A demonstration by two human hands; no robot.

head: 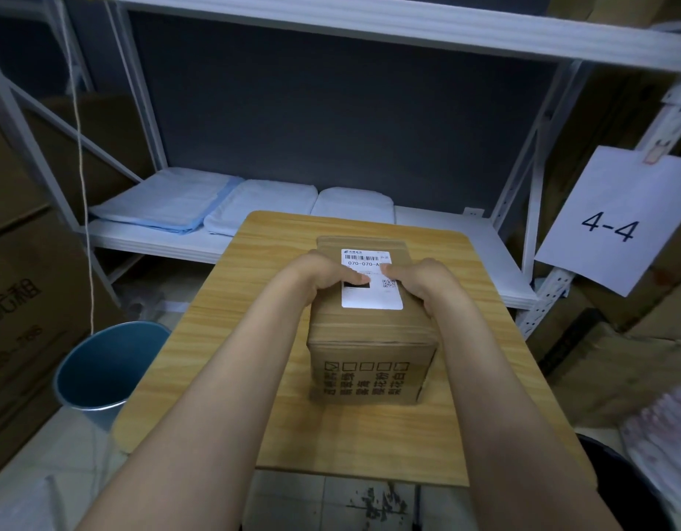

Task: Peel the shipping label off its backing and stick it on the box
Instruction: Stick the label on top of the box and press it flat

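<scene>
Atop box (369,333), label (371,298) under thumbs; left hand (323,275), right hand (427,281) gripping box sides.

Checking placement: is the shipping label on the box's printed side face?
No, the shipping label lies flat on the top of the box, not its printed side.

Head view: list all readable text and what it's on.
"4-4": hanging paper sheet.
"070-070-A": shipping label on box; rest hidden by right hand.
Label small print, QR code: too small.
Box front print: upside down, blurred.
Left carton print: blurred.
</scene>
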